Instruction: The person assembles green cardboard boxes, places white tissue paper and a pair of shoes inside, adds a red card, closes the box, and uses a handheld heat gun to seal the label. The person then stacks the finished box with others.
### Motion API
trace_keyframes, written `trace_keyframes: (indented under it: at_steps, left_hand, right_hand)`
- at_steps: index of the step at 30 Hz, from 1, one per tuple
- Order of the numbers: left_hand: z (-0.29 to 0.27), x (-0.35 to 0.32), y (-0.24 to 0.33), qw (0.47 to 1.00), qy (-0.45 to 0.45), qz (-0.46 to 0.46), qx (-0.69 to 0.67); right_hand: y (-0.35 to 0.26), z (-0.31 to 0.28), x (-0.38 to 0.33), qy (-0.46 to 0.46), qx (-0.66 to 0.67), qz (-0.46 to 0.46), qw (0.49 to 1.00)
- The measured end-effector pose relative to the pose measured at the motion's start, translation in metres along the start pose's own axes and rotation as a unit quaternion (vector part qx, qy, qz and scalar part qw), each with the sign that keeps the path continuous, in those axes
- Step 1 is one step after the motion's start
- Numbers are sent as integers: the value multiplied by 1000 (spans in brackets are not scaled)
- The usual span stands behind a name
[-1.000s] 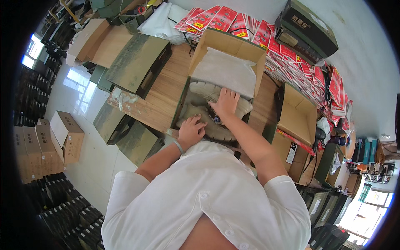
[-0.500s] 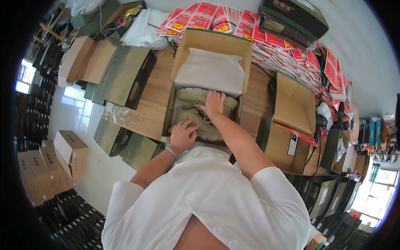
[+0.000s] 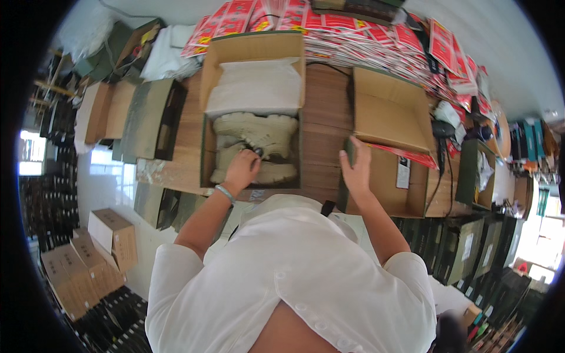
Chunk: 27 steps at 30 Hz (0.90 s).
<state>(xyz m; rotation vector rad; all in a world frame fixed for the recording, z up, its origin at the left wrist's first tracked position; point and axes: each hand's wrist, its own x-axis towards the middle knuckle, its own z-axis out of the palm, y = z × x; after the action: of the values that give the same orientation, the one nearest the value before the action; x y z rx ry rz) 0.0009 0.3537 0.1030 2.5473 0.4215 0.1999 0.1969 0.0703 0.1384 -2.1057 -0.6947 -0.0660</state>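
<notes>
the wooden table (image 3: 329, 117) holds an open shoebox (image 3: 253, 112) at centre frame with tan boots (image 3: 256, 144) inside, left hand (image 3: 242, 169) pinching one, right hand (image 3: 356, 170) spread on a lid (image 3: 382, 176), which may slide off.

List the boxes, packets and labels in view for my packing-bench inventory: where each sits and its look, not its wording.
Open brown box: centre of bench, holding tan boots and white paper; left hand inside.
Open brown box: right of it, empty; right hand on its edge.
White label: that box's front wall.
Red-and-white flat packets: piled along the back.
Brown cartons: floor, left.
</notes>
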Motion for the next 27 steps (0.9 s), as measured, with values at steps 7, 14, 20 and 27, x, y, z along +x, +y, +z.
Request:
trace_keyframes:
  at_steps: [7,14,20,27]
  left_hand:
    - [1,-4,-12,998,-63,14,-14]
    - [5,-18,-14,989,-83,8,120]
    - [-6,13,7,978,-152,-48,132]
    - [29,-14,-16,998,-14,-36,53]
  right_hand:
    - [179,-109,-47,-27,-284,409,867]
    - [225,-89,-40,-70,-372,441,813]
    - [277,-103,-40,-167,-430,395,795]
    - [57,-90,-46,-246,-290,171,909]
